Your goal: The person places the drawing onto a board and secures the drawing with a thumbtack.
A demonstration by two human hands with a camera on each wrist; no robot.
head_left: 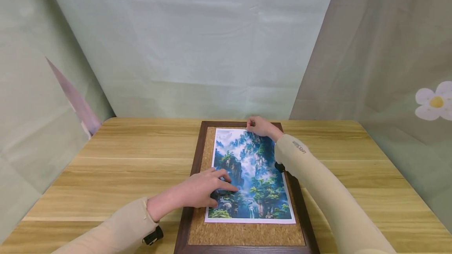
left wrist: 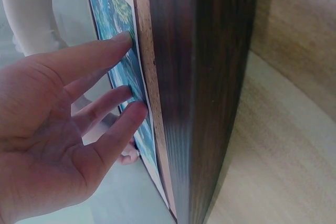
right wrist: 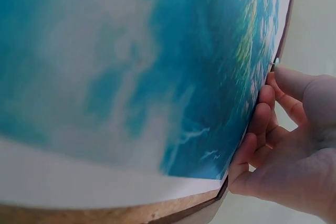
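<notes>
A colourful landscape print point(head_left: 252, 167) lies on a cork board point(head_left: 243, 234) with a dark wooden frame point(head_left: 183, 222). My left hand point(head_left: 222, 186) presses flat on the print's lower left part, its straight fingertips point(left wrist: 126, 38) touching the paper. My right hand point(head_left: 251, 124) is at the print's top edge, fingers curled, thumb and forefinger pinching a small silvery pin point(right wrist: 274, 63) against the paper. In the right wrist view the print point(right wrist: 131, 51) fills the picture beside my right hand point(right wrist: 270, 85). In the left wrist view the frame point(left wrist: 205, 77) runs beside my left hand point(left wrist: 128, 74).
The board rests on a light wooden table point(head_left: 123, 160) near its front middle. Pale green fabric point(head_left: 194, 50) hangs behind and on both sides; a flower pattern point(head_left: 434, 103) shows on the right curtain.
</notes>
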